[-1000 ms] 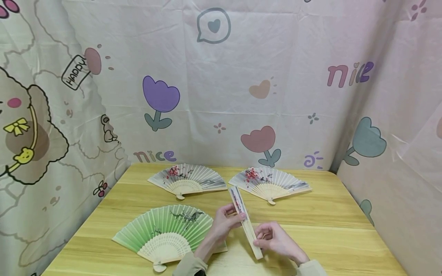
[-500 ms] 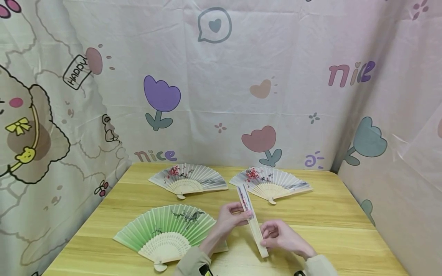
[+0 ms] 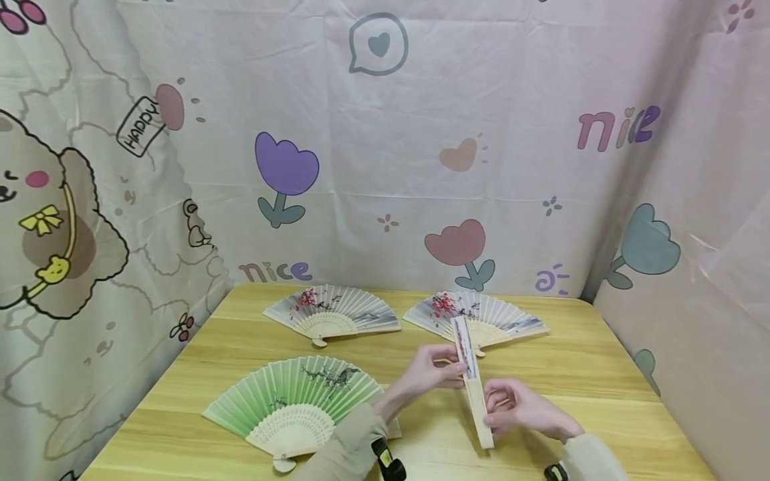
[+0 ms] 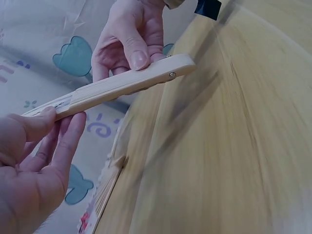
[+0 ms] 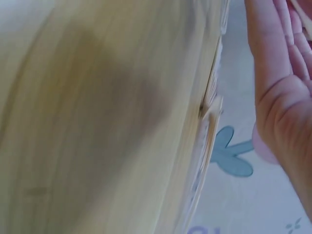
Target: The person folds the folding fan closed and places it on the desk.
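Folded fan [image 3: 474, 391] — held above the worktop [image 3: 601, 367], at the green fan's [image 3: 293, 409] three o'clock. Left hand [image 3: 426, 371]: fingers pinching its twelve-o'clock half. Right hand [image 3: 526, 407]: fingers gripping near six o'clock. Risk — loosened left pinch, ribs splaying.

Folded fan [image 3: 476, 395] above table [image 3: 589, 374], spread fan [image 3: 283, 394] left, two fans [image 3: 333, 318] behind

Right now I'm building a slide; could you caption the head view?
Left hand and right hand hold a folded fan above a table with three open fans.
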`<state>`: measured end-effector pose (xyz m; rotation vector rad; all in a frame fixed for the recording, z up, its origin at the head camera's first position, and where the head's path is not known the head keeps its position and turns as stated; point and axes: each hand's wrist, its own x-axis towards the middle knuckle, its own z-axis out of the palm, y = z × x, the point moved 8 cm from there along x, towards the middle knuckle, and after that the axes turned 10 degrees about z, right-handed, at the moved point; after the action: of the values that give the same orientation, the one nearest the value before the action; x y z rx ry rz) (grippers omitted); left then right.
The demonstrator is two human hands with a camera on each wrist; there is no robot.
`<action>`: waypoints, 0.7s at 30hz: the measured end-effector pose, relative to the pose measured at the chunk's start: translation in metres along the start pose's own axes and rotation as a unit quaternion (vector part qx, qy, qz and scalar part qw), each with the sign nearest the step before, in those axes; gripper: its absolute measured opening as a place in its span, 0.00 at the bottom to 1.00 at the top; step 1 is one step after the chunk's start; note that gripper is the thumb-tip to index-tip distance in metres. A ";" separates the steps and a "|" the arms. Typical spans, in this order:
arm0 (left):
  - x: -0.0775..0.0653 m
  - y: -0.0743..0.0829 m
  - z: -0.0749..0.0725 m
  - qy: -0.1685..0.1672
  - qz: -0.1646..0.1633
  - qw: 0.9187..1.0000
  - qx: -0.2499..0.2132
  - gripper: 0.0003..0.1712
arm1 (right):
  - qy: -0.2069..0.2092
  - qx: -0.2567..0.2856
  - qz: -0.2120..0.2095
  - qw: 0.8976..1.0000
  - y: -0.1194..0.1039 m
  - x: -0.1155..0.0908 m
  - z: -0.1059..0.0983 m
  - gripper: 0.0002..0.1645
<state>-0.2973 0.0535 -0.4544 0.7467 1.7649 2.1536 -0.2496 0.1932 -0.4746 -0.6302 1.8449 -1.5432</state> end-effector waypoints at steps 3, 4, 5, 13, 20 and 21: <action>0.011 -0.002 0.009 0.008 -0.003 1.000 -0.015 0.17 | -0.013 0.020 0.000 1.000 0.003 -0.007 -0.008 0.23; 0.014 -0.004 0.011 0.013 -0.004 1.000 -0.019 0.17 | -0.016 0.026 0.000 1.000 0.003 -0.010 -0.011 0.23; 0.018 -0.005 0.014 0.017 -0.004 1.000 -0.022 0.17 | -0.019 0.031 0.000 0.999 0.004 -0.012 -0.014 0.24; 0.040 -0.023 0.037 0.021 -0.016 0.999 -0.036 0.15 | -0.048 0.045 0.011 0.998 0.013 -0.032 -0.034 0.23; 0.050 -0.037 0.053 0.014 -0.022 0.999 -0.041 0.15 | -0.048 0.035 0.042 0.997 0.025 -0.048 -0.049 0.22; 0.051 -0.038 0.055 0.015 -0.021 0.999 -0.042 0.15 | -0.048 0.037 0.049 0.997 0.027 -0.050 -0.050 0.22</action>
<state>-0.3148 0.1334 -0.4721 0.6544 1.6773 2.2059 -0.2518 0.2675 -0.4872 -0.5612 1.7152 -1.4837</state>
